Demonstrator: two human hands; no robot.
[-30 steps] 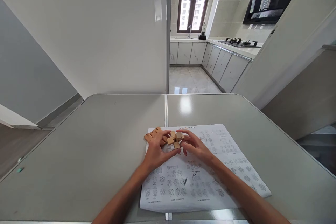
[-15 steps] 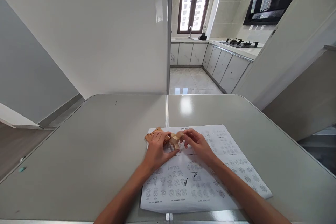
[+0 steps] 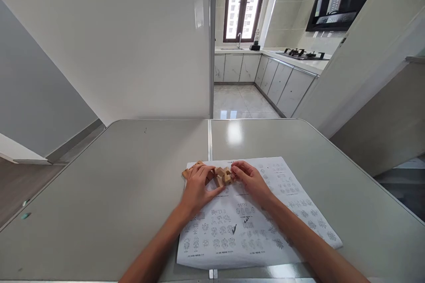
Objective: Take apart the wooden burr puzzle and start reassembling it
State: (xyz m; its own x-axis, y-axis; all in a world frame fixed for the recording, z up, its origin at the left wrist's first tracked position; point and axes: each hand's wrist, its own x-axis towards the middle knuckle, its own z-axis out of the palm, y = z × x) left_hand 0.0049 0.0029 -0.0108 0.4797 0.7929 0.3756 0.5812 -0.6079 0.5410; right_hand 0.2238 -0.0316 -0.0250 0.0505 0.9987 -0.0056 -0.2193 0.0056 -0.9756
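Observation:
Several light wooden puzzle pieces, notched blocks, sit fitted or clustered together between my hands, above the printed sheet. My left hand grips them from the left, thumb at the near side and fingers at the far side. At their right end, my right hand is closed with its fingertips against the blocks; exactly what it pinches is hidden. A flat brown wooden piece with dark marks lies partly under my left hand at the sheet's upper left corner.
The sheet carries rows of small line diagrams and lies on a grey table with a metal seam. A small green object shows at the left table edge. Beyond are a white wall and a kitchen counter.
The wooden puzzle pieces have been turned between my hands and sit closer together. The block sticking out toward my right fingers has come down; my right hand has shifted slightly.

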